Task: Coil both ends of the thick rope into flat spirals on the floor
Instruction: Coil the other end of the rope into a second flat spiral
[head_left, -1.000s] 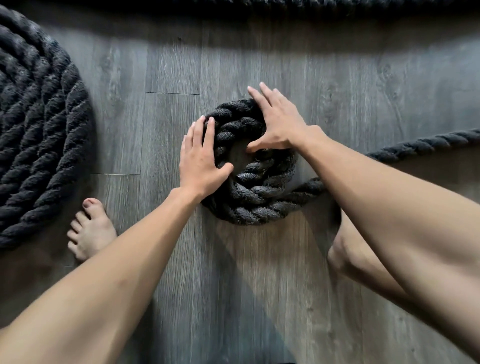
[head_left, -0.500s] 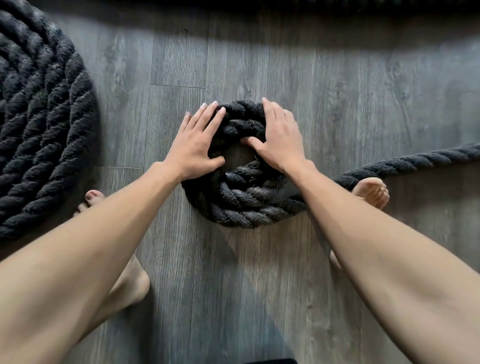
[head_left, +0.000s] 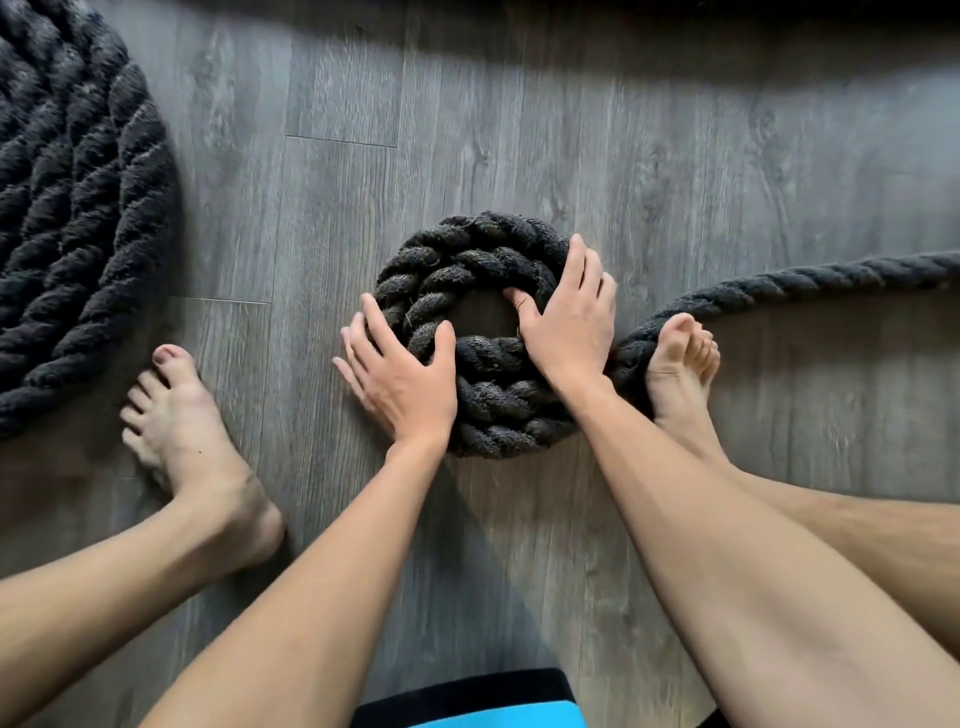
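A small coil (head_left: 467, 270) of thick black rope, two turns around a bare centre, lies in the middle of the grey plank floor. My left hand (head_left: 402, 376) grips its lower left side, thumb inside the turns and fingers spread over the outer edge. My right hand (head_left: 569, 319) clamps the right side, thumb hooked into the centre hole and fingers over the top. The free rope (head_left: 810, 283) runs from the coil's right side toward the right edge. A large finished spiral (head_left: 72, 223) of the same rope lies at the far left.
My bare left foot (head_left: 182, 431) stands next to the large spiral. My bare right foot (head_left: 680, 364) rests against the free rope just right of the small coil. Dark shadow covers the floor's top edge. Blue and black clothing (head_left: 467, 701) shows at the bottom.
Both hands slid clockwise around the small coil: the left from its upper left to lower left, the right from its top to its right side. Both feet came further into view.
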